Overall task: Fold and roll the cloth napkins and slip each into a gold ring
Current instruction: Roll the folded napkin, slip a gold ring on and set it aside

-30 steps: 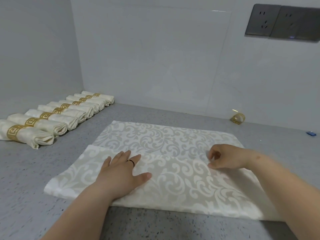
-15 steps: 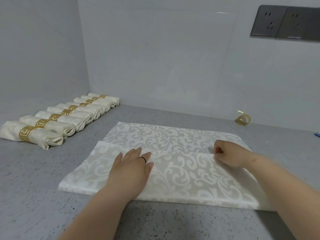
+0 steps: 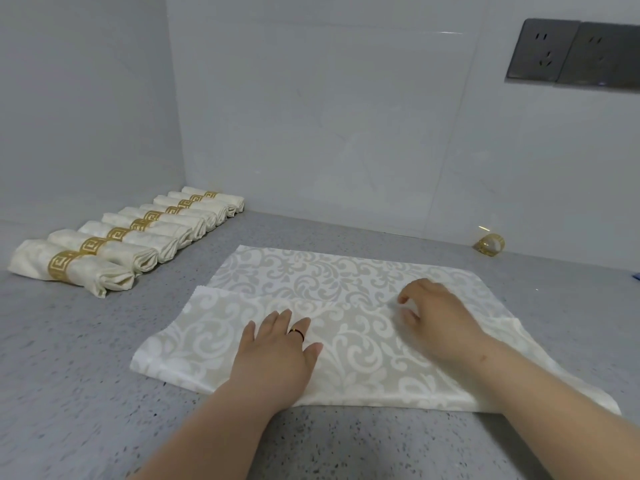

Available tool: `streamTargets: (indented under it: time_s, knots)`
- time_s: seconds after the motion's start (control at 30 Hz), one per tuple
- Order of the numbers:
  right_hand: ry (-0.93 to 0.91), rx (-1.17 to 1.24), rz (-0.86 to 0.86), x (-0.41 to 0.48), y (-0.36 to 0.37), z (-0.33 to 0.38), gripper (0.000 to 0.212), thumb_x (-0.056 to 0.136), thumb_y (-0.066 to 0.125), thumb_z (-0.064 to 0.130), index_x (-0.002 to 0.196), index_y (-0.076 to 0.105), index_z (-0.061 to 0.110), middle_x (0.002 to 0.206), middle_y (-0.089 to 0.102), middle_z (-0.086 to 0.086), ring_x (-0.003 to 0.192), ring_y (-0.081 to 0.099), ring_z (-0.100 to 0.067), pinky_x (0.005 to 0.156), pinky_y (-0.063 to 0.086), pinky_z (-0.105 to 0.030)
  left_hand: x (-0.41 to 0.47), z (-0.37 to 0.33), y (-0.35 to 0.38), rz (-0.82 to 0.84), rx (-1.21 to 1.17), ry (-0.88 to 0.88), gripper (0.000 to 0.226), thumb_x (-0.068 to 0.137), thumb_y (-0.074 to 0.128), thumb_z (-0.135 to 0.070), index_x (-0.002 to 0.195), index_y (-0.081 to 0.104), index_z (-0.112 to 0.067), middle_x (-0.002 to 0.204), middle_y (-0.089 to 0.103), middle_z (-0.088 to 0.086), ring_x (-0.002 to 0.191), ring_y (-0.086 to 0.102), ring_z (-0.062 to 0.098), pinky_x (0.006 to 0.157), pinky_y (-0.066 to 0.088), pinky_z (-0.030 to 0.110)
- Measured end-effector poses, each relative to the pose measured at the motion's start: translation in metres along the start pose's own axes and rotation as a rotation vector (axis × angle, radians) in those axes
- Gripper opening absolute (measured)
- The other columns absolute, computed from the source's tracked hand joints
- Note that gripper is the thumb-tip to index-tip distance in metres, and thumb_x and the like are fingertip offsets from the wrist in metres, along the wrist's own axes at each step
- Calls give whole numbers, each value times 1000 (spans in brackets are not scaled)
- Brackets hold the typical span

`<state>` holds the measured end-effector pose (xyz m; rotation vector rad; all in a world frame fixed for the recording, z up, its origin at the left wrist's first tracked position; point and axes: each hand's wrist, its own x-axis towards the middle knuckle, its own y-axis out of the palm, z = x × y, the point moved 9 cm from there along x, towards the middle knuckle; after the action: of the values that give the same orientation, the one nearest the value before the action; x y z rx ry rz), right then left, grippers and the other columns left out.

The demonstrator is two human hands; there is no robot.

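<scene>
- The near flap of the napkin [image 3: 346, 327] now lies further up than a second ago, its free edge reaching about mid-cloth; the first fold looks nearly set.
- The left hand [image 3: 277, 355] presses flat on that flap, fingers straight and together, thumb tucked in where it was spread a second ago; its grip holds nothing.
- The right hand [image 3: 436, 320] has crept toward twelve o'clock with the edge, fingers curled; it seems to pinch the fold's edge, though the contact is small and hard to read.
- The napkin sits mid-worktop [image 3: 86, 375], directly ahead of the person.
- At ten o'clock, a row of finished rolls [image 3: 138, 237] lies side by side, each in its gold band.
- One loose gold ring [image 3: 490, 244] waits at two o'clock by the wall, well apart from the cloth.
- Judgement: more folding and the roll remain before that ring gets used.
</scene>
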<state>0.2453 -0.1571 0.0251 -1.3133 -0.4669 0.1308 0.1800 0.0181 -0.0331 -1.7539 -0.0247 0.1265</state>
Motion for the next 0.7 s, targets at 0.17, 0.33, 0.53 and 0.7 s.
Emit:
streamTargets:
  time_s: [0.17,0.33,0.53,0.7]
  knots:
    - [-255,135,226,-48,30,76,83,72,13,70,141,30,28,153,17,9,140,13,-7,105,6,-13,1,5,-1,-8,7,-25,56,98,15,-47,148,2,-27,156,-7,0,143,-9,17,115,-7,38]
    - [-161,62,366,-44,53,48,99,59,2,76,146,14,31,156,3,9,143,-1,-8,109,-5,-19,0,11,0,4,-20,-67,60,96,17,-53,148,3,-27,156,-7,0,143,-9,18,114,-7,41]
    - [-4,12,334,-33,44,-2,65,90,21,61,146,15,29,156,5,7,143,2,-10,114,1,-25,-4,27,-7,8,-54,-97,64,93,21,-57,148,5,-27,156,-4,1,144,-7,18,115,-4,39]
    - [1,24,349,-35,47,-3,66,89,22,60,146,15,29,156,6,7,144,3,-11,114,2,-25,-20,82,-16,3,1,-245,69,91,17,-62,148,3,-25,156,-3,4,144,-2,22,116,3,36]
